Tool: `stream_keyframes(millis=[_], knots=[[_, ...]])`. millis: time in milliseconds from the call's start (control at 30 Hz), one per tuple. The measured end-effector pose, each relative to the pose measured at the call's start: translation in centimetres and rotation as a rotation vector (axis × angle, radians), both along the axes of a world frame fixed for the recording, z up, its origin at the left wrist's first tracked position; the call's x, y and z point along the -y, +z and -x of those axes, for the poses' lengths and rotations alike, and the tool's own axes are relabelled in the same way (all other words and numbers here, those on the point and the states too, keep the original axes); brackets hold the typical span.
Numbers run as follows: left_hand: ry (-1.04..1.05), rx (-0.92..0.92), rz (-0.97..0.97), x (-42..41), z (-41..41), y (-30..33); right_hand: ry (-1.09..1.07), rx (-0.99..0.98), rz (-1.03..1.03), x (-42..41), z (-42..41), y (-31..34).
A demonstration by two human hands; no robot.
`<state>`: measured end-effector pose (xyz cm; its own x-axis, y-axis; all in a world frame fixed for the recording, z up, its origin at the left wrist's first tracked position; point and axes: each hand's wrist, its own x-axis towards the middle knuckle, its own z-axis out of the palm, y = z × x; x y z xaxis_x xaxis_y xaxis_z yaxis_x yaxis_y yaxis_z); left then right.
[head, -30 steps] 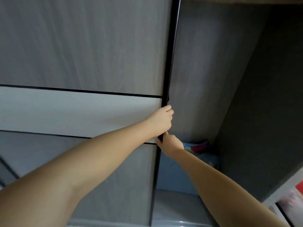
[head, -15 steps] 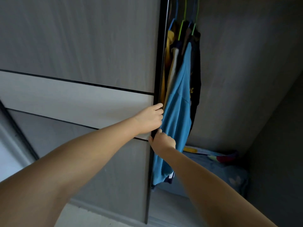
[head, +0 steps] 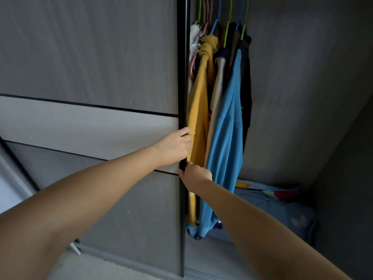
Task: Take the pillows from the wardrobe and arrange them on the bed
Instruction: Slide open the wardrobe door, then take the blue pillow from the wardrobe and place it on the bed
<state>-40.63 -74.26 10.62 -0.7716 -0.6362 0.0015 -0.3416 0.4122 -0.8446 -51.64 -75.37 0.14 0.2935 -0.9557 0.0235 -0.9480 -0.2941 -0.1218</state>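
head view: both hands [head: 173, 148] [head: 196, 176] grip the door edge [head: 182, 87]; pillows [head: 282, 209], seemingly, lie inside.

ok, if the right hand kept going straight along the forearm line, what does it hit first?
Probably the black door edge its fingers already touch; the right hand points up-left at it. Slightly deeper, the yellow garment. Depth unclear.

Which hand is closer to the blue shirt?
The right hand. It grips the door edge low down, almost against the blue shirt. The left hand grips higher, with the yellow shirt in between.
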Motion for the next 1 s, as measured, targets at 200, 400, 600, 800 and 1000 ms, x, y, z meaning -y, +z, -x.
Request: stream_keyframes(millis=[200, 400, 600, 800, 1000], knots=[[-0.168, -0.191, -0.146, -0.4, 6.2, -1.4, 0.024, -0.113, 0.132, -0.3, 8.7, 1.7], [-0.086, -0.504, -0.458, 1.4, 16.4, -7.2, -0.300, -0.115, 0.064, -3.1, 22.9, 0.1], [0.071, -0.515, -0.684, 2.6, 22.5, -14.5, -0.497, -0.130, -0.117, -6.6, 32.1, -4.4], [0.187, -0.518, -0.802, 6.1, 26.7, -21.7, -0.461, -0.127, -0.195, -3.0, 35.9, -10.6], [0.435, -0.549, -0.935, 13.3, 30.8, -31.3, -0.337, -0.104, -0.341, 6.3, 39.3, -21.3]])
